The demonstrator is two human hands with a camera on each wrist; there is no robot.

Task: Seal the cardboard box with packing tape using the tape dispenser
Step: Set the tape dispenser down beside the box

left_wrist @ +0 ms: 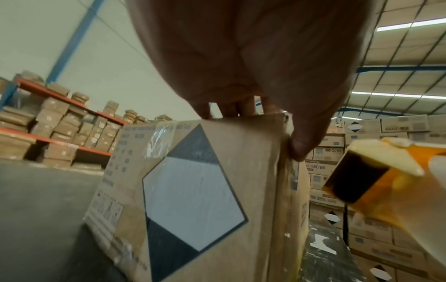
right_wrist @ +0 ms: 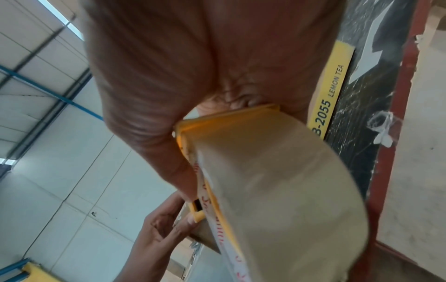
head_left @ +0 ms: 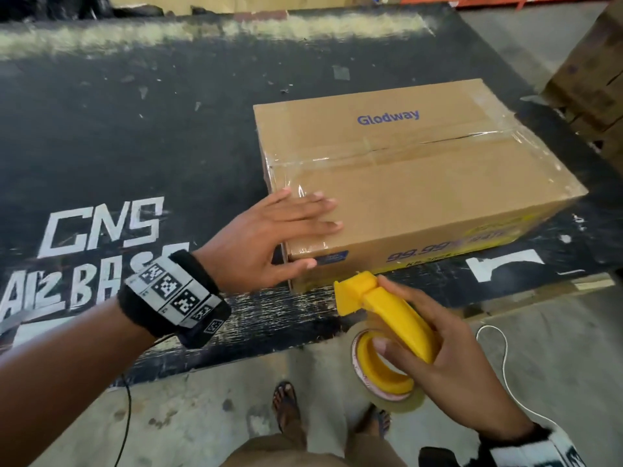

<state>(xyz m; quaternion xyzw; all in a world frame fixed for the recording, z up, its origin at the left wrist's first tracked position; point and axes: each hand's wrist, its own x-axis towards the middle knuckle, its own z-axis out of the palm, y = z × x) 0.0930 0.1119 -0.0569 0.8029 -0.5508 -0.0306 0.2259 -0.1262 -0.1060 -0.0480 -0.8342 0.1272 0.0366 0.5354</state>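
A brown cardboard box [head_left: 421,183] printed "Glodway" lies on the black table [head_left: 135,146], with clear tape along its top seam. My left hand [head_left: 283,227] rests flat on the box's near left corner, fingers straight on the top and thumb on the front face. In the left wrist view the same hand [left_wrist: 253,76] sits over the box's corner [left_wrist: 193,190]. My right hand [head_left: 441,362] grips the yellow tape dispenser [head_left: 381,311] with its roll of clear tape [head_left: 387,396], just off the box's front face. The roll [right_wrist: 277,190] fills the right wrist view.
The black table bears white painted letters [head_left: 101,230] at the left. Stacked cartons [head_left: 593,79] stand at the far right. A white cable [head_left: 505,365] and a black cable [head_left: 126,416] trail over the concrete floor by my feet [head_left: 286,406]. Shelves of boxes [left_wrist: 60,124] line the wall.
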